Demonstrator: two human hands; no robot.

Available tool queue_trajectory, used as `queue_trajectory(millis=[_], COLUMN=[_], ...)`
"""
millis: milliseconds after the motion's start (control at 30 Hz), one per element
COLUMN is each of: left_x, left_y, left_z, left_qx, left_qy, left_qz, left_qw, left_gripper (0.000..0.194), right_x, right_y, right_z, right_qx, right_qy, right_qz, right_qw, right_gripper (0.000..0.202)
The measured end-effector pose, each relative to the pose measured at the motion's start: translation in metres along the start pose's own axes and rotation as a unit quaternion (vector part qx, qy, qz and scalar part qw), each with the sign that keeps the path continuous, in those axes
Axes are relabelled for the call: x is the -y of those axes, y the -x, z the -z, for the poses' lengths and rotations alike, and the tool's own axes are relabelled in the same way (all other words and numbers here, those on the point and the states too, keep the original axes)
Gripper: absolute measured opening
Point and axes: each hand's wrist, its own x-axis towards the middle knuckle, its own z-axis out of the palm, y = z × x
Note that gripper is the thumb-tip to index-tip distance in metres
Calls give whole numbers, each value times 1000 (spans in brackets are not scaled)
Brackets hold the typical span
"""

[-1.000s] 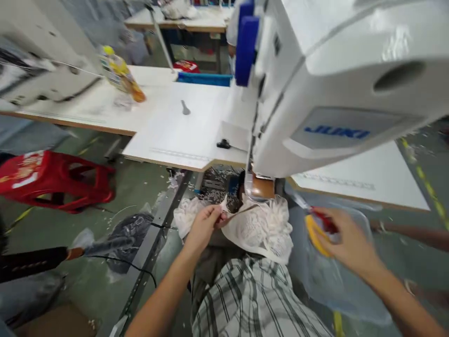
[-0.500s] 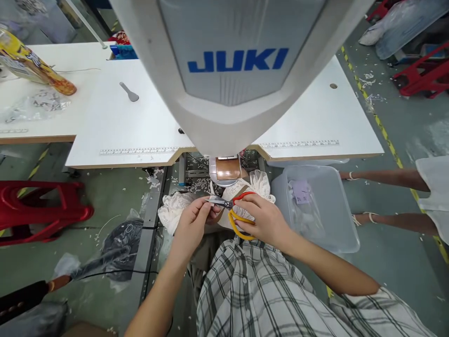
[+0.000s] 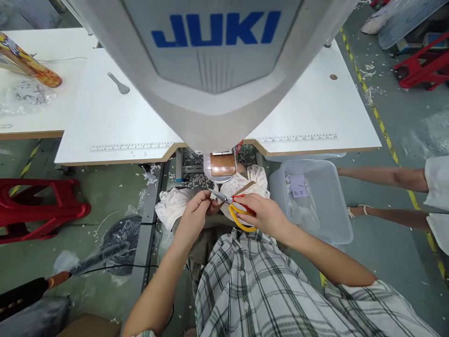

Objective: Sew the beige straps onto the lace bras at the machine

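Note:
My right hand [image 3: 261, 211] is closed around the handles of a pair of scissors [image 3: 242, 220] with red and yellow grips. The blades point left and reach to the fingers of my left hand [image 3: 196, 210]. Those fingers are pinched together at the edge of white lace fabric [image 3: 173, 205]; the exact bit between them is hidden. More of the lace fabric lies bunched in my lap, below the sewing machine's metal end [image 3: 223, 165]. A thin brown strip [image 3: 245, 188] lies across the fabric behind the scissors.
The white sewing machine head [image 3: 213, 103] looms over the white table [image 3: 301, 121]. A clear plastic bin [image 3: 328, 201] stands to my right, with another person's legs [image 3: 386, 178] beyond. Red stools [image 3: 38, 206] stand left and far right. A grey spoon-shaped tool [image 3: 119, 83] lies on the table.
The view has shifted slightly, so the machine looks larger and the table sits a little left. The scissors have tilted, and the brown strip shows more. Both hands keep their hold.

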Motion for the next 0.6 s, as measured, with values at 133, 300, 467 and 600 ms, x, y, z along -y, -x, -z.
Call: queue_trajectory(millis=[133,300,467,600], left_x=[-1,0,-5,-8], left_y=[-2,-4,-3,-3], left_z=[1,4,1,0], left_qx=[-10,1,14,13], left_qy=[-32,-42,-38,-48], left_qz=[-15,-25,-18,-13], left_qw=[999,999,999,999], left_gripper=[27,29,30,30], right_x=[-5,-7,-1,2], right_y=[14,23,15,6], right_z=[1,-3,-7,-8], right_qx=[-41,-44,-39,-22], right_qy=[-63,-74,-73,-78], right_qz=[-52,-62,-50,-43], right_qw=[996,994,995,996], right_gripper=[31,41,40,39])
